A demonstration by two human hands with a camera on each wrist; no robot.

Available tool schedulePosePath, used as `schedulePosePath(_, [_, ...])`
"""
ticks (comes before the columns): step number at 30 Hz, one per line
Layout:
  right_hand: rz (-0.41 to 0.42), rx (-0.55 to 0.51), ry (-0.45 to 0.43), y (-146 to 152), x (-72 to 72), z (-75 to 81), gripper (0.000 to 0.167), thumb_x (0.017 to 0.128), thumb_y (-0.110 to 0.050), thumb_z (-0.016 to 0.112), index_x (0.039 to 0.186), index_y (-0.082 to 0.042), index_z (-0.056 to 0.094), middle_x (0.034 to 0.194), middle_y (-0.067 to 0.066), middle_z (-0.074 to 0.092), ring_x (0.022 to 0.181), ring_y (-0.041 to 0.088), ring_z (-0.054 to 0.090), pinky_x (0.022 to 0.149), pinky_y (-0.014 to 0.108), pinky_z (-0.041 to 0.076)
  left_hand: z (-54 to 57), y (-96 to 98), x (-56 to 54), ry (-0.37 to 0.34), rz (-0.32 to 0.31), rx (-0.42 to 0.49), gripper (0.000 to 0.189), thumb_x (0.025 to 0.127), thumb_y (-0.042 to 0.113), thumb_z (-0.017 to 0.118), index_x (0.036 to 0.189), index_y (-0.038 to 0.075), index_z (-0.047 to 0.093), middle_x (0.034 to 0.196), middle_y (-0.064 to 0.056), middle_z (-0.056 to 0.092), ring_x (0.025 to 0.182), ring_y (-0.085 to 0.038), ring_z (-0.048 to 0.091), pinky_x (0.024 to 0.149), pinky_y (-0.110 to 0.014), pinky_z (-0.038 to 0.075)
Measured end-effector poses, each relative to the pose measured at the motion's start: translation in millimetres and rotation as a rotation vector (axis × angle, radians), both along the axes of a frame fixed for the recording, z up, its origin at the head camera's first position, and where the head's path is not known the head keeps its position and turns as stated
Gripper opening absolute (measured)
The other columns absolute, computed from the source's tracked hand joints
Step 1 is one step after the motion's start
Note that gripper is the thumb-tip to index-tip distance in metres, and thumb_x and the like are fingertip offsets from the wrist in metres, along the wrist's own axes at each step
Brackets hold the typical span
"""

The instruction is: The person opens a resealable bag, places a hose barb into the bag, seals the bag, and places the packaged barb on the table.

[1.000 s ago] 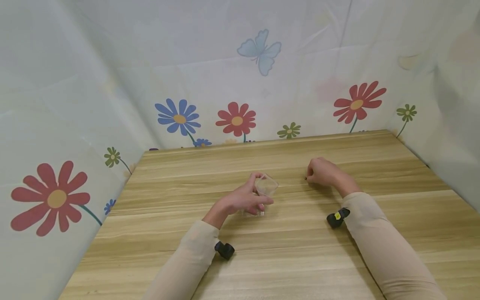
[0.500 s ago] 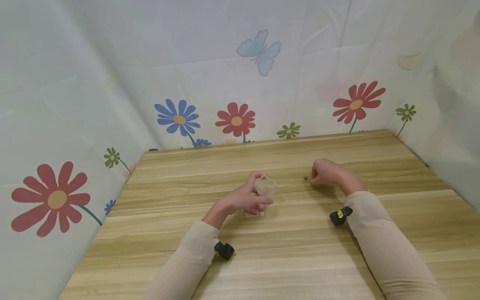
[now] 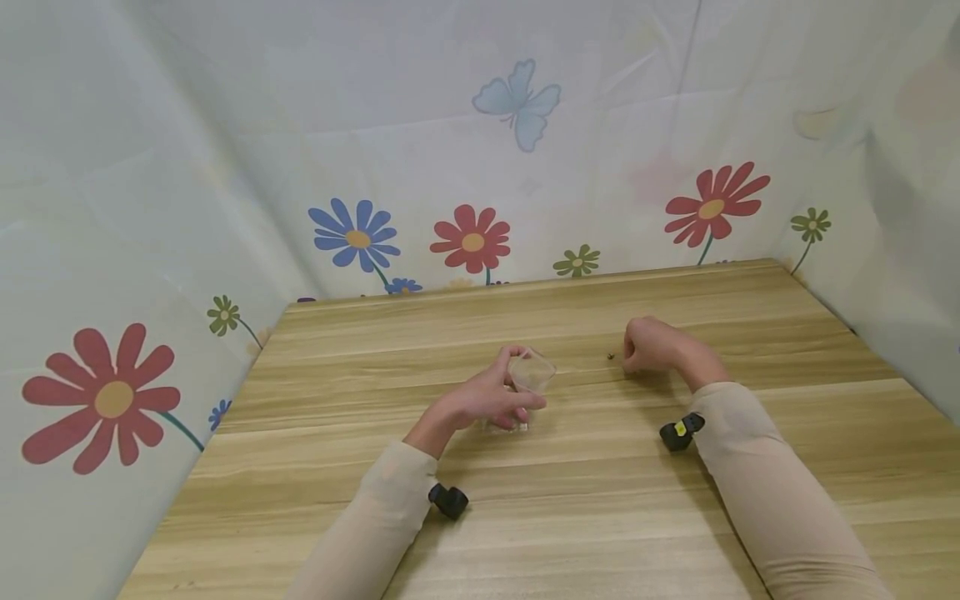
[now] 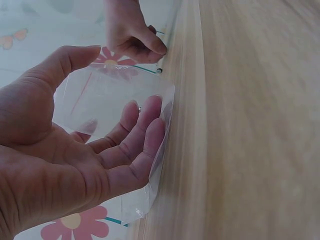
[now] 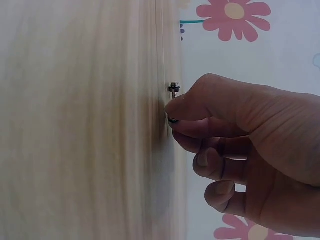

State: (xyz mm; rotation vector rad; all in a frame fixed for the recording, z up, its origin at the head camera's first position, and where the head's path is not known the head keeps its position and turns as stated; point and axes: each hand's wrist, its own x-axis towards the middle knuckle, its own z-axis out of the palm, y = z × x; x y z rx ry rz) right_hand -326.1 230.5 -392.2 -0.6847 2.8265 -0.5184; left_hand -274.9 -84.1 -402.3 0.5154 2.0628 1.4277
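My left hand (image 3: pixel 491 396) holds a clear plastic bag (image 3: pixel 534 372) near the middle of the wooden table. In the left wrist view the bag (image 4: pixel 82 107) spreads between the thumb and the curled fingers, its lower edge close over the table. Further right, my right hand (image 3: pixel 656 346) is low at the table surface with thumb and forefinger together. A small dark piece (image 5: pixel 173 120) shows between those fingertips, mostly hidden by them. Just beyond the thumb tip is a small metal screw-like part (image 5: pixel 174 89); in the head view this small part (image 3: pixel 611 357) lies left of the fingertips.
The wooden table (image 3: pixel 420 333) runs back to a white cloth backdrop (image 3: pixel 420 142) printed with flowers and a butterfly. Black wrist cameras, left camera (image 3: pixel 448 501) and right camera (image 3: pixel 678 432), hang beside the sleeves close over the wood.
My right hand has shifted slightly right, leaving the small screw-like part in sight on the table, apart from the fingertips. The left hand and the bag have stayed in place.
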Motion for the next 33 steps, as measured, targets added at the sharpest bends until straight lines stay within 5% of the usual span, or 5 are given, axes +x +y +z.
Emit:
schedulePosePath(17, [0.039, -0.040, 0.046, -3, 3.6, 4.6, 0.018, 0.075, 0.002, 0.065, 0.061, -0.009, 0.061, 0.058, -0.004, 0.049, 0.054, 0.011, 0.042, 0.054, 0.028, 0.036, -1.1, -0.6, -0.8, 0.009, -0.002, 0.003, 0.075, 0.091, 0.024, 0.076, 0.142, 0.022, 0.020, 0.114, -0.016, 0.055, 0.079, -0.025, 0.066, 0.067, -0.037, 0.057])
schedulePosePath(26, [-0.012, -0.094, 0.049, -16, 8.7, 18.3, 0.004, 0.081, -0.006, 0.074, 0.080, -0.005, 0.071, 0.088, 0.007, 0.064, 0.071, 0.020, 0.052, 0.066, 0.035, 0.045, -1.8, -0.9, -1.0, 0.007, 0.003, 0.006, 0.076, 0.090, 0.023, 0.076, 0.142, 0.022, 0.021, 0.113, -0.016, 0.055, 0.079, -0.024, 0.065, 0.065, -0.036, 0.056])
schedulePosePath(33, [0.085, -0.178, 0.153, -33, 20.9, 35.4, 0.002, 0.082, -0.004, 0.073, 0.082, -0.004, 0.071, 0.089, 0.006, 0.064, 0.077, 0.021, 0.054, 0.070, 0.036, 0.047, -1.7, -0.4, -1.1, -0.001, 0.006, 0.012, 0.076, 0.090, 0.023, 0.077, 0.142, 0.021, 0.021, 0.110, -0.016, 0.056, 0.078, -0.024, 0.065, 0.064, -0.036, 0.056])
